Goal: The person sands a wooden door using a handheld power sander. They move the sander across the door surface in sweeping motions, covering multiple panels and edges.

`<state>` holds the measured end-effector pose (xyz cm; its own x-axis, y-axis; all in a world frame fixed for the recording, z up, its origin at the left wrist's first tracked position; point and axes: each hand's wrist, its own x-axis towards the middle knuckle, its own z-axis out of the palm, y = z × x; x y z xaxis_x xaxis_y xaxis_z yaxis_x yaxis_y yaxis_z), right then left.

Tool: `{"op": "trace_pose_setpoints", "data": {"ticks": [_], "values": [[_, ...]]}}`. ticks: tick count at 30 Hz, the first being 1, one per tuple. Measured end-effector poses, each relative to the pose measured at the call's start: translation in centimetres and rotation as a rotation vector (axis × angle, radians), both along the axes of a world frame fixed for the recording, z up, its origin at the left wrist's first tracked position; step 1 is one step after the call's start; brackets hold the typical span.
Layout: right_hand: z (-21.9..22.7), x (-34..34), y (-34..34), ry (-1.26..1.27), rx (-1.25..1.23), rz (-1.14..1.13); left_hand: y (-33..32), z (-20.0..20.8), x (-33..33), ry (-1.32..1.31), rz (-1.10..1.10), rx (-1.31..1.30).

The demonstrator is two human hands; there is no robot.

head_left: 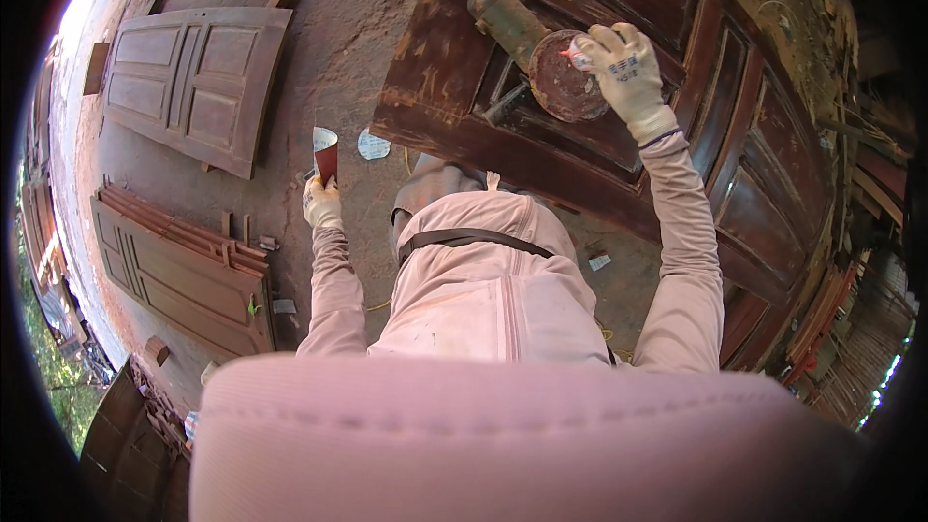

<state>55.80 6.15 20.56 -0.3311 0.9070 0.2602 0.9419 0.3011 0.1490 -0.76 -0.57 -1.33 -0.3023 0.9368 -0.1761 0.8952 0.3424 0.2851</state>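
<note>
My left hand [322, 203], in a cream work glove, grips a curled sheet of sandpaper [327, 157] with a red-brown face and a pale printed back. It is held out to the left of my body, above the ground. On a dark brown panelled door [590, 159] in front of me lies a power sander [507, 24] with a round, reddish pad [568, 77] facing up. My gloved right hand [626, 72] is over the pad's right edge, its fingers bent round a small white and red thing [580, 53] whose kind I cannot make out.
Two panelled doors, one upper [188, 82] and one lower [179, 271], lie at the left with wooden strips beside them. A pale round disc [373, 144] lies on the dirt ground near the door's corner. Stacked timber [822, 319] is at the far right.
</note>
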Motion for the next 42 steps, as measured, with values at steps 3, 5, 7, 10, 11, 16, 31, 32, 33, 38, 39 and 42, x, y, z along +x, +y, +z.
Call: {"op": "trace_pose_setpoints", "data": {"ticks": [3,5,7,10,11,16,31,32,33,38,39,42], "values": [[-0.1,-1.7,0.2,0.002,-0.021,0.039,0.0,0.0,0.4,-0.040,0.007,-0.048],[-0.1,-1.3,1.2,-0.020,-0.040,0.005,0.1,0.0,0.7,-0.055,0.015,-0.080],[-0.4,-0.2,2.1,0.008,-0.058,-0.054,0.3,-0.1,0.7,-0.061,0.014,-0.084],[-0.3,0.3,2.0,-0.047,-0.034,-0.094,0.6,-0.3,0.2,-0.054,0.007,-0.056],[-0.3,0.1,1.8,0.033,-0.055,-0.053,0.5,-0.3,0.1,-0.042,-0.016,-0.014],[-0.6,-0.1,2.1,-0.034,-0.044,-0.059,0.5,-0.9,-0.6,-0.060,-0.050,0.063],[1.4,-0.2,-5.6,-0.023,-0.073,-0.113,1.7,0.1,0.1,-0.067,0.012,0.005],[1.3,-0.4,-6.2,-0.037,-0.091,-0.098,1.7,0.0,0.2,-0.060,0.005,0.019],[1.2,-0.6,-6.6,-0.050,-0.106,-0.083,1.8,-0.2,0.1,-0.053,-0.003,0.037],[0.1,-2.1,-5.7,0.004,-0.068,0.036,2.7,-2.2,-0.7,-0.105,0.011,0.035],[0.4,-2.9,-4.8,-0.016,-0.038,0.025,2.9,-1.4,0.0,-0.102,-0.016,0.043],[0.3,-1.7,-1.9,-0.019,0.003,-0.035,4.0,-0.9,0.5,-0.142,-0.009,0.029]]}}
